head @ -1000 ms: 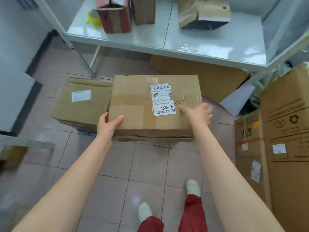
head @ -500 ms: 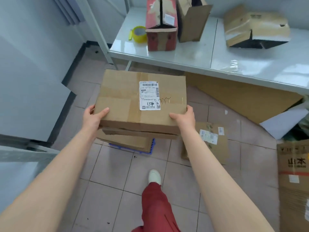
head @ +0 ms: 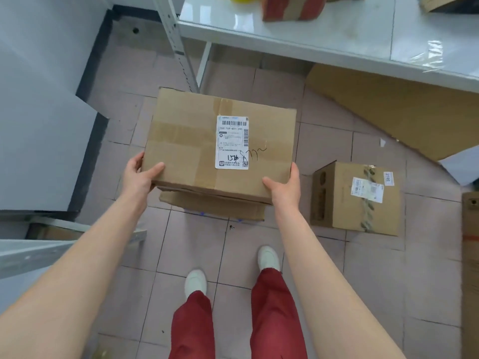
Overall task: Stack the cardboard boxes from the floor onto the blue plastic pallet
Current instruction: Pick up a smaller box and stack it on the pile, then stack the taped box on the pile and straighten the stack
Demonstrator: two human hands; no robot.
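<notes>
We hold a big cardboard box (head: 197, 149) with both hands, out in front of us and up off the floor. Our left hand (head: 138, 174) grips the near left corner, with the thumb on top and the other fingers tucked under where we cannot see them. Our right hand (head: 283, 186) grips the near right corner the same way, thumb on top. Both hands are closed tight on the box.

The box has a white label (head: 232, 142) on top with black scribbles beside it.

Right under our box sits another cardboard box (head: 212, 207). We see only its near edge. Tiny bits of the blue pallet (head: 202, 214) peek out below that edge. We cannot tell if our box touches the one under it.

A smaller box (head: 363, 200) stands on the pink floor tiles (head: 191, 250) to the right, well apart from ours. A flat sheet of cardboard (head: 394, 110) lies under a white table (head: 337, 40) farther back.

Our white shoes (head: 195, 282) and red trousers (head: 274, 317) show at the bottom.
</notes>
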